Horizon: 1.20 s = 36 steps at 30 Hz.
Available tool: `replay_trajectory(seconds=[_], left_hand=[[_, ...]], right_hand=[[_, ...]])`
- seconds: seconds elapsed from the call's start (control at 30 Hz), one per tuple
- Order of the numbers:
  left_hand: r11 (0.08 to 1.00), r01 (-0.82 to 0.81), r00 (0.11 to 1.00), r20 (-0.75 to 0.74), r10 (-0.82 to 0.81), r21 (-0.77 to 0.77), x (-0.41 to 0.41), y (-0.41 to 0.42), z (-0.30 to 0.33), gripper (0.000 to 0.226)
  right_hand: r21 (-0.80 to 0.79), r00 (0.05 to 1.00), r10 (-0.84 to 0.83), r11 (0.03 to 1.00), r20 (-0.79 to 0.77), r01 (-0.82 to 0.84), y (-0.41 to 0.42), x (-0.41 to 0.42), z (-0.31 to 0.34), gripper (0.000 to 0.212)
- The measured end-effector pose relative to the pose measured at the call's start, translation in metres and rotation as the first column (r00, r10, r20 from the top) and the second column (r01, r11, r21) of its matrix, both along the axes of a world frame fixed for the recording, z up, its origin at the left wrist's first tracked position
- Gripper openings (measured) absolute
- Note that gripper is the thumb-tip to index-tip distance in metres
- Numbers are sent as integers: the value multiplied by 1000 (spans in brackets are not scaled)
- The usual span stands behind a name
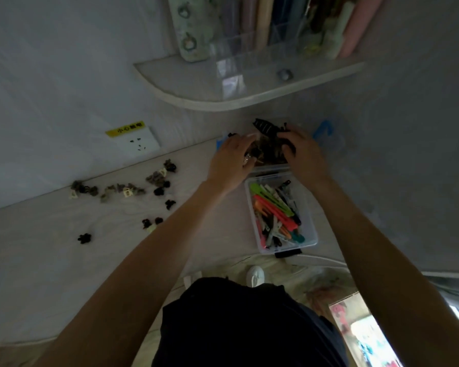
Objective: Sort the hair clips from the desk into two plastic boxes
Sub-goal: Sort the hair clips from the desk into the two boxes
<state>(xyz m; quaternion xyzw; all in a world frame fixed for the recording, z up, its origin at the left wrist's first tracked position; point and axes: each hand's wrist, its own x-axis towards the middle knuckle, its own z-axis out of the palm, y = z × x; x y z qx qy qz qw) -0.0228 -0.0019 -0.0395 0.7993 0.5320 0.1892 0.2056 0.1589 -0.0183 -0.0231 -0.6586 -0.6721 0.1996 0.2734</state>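
Two clear plastic boxes stand on the pale desk (64, 260). The near box (312, 235) holds several long flat clips in green, pink, orange and teal. The far box (272, 169) is piled with dark claw clips. Both my hands are over that far box. My right hand (304, 152) grips a large black claw clip (266, 127) that sticks up at the back of the pile. My left hand (232, 154) rests on the pile's left side with bent fingers; what it holds is hidden. Several small black, brown and cream claw clips (133, 190) lie scattered on the desk at left.
A curved white shelf (186, 94) juts out above the far box, carrying a clear organiser (249, 56) and rolled items. A wall socket (139, 144) with a yellow label sits at desk level on the left. A white round object (255, 275) lies near the desk's front edge.
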Motion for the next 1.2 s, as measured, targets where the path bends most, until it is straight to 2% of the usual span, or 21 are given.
replay_trajectory(seconds=[0.1,0.2,0.3,0.6,0.7,0.8,0.9,1.0,1.07,1.13,1.2], left_hand=[[998,-16,992,-120,24,68,-9,-6,-6,36],[996,20,994,-109,-10,88,-20,-13,-12,22],[995,57,992,-116,-48,80,-29,-16,-17,17],[993,33,999,-47,-28,116,-46,-42,-15,14],[994,33,999,-22,-31,100,-58,-55,-17,14],[993,43,999,-1,-43,111,-74,-71,-20,23],[989,-76,996,55,70,129,-106,-94,-23,29],[945,-324,943,92,320,35,-151,-117,-33,33],[880,-457,887,11,462,-128,-178,-130,-42,47],[818,-516,855,-102,508,-254,-196,-135,-54,62],[776,-527,846,-129,517,-346,-210,-135,-65,66]], right_hand=[[36,997,44,998,63,-46,-8,11,-7,27],[31,976,114,992,187,-122,-18,16,-17,18],[15,955,138,989,263,-147,-26,17,-24,15],[14,963,139,989,231,-147,-37,-3,-27,21],[33,966,151,986,211,-162,-44,-23,-20,30],[75,965,176,978,192,-193,-54,-57,-14,35],[104,946,274,950,175,-294,-63,-103,-12,31],[97,904,389,907,177,-409,-73,-149,-18,28],[38,864,468,875,185,-482,-77,-179,-29,24],[-85,834,530,848,154,-523,-74,-204,-44,31],[-286,823,551,817,134,-500,-67,-227,-56,45]])
